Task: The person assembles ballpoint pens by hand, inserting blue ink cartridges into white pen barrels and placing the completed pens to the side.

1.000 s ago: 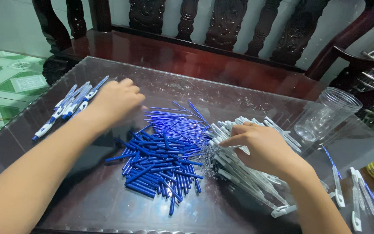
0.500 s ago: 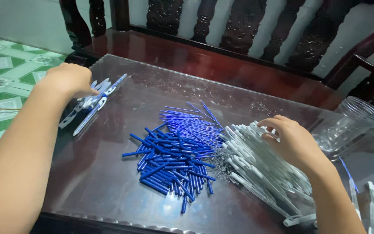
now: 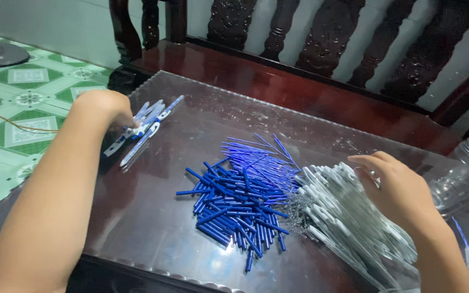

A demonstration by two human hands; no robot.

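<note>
A glass-topped table (image 3: 153, 239) fills most of the view, its scalloped near edge running along 6 o'clock and its far edge meeting a dark carved wooden bench (image 3: 310, 81) at 12 o'clock. Green patterned floor tiles (image 3: 12, 108) lie beyond the table's edge at 9 o'clock. Bare glass is widest between 7 and 9 o'clock and again toward 12 o'clock.

At 4 o'clock a large heap of white pen barrels (image 3: 354, 222) spreads toward the near edge. Touching it at the centre is a pile of blue pen parts (image 3: 240, 201), with thin blue refills (image 3: 261, 157) fanned along its far side. A clear plastic cup (image 3: 462, 173) lies at 3 o'clock, near the right edge.

The right hand (image 3: 397, 190) hovers over the white heap, fingers curved downward; whether they pinch anything cannot be told. At 10 o'clock the left hand (image 3: 101, 108) rests, fingers curled, on a small bunch of assembled blue-and-white pens (image 3: 145, 127) close to the left edge.
</note>
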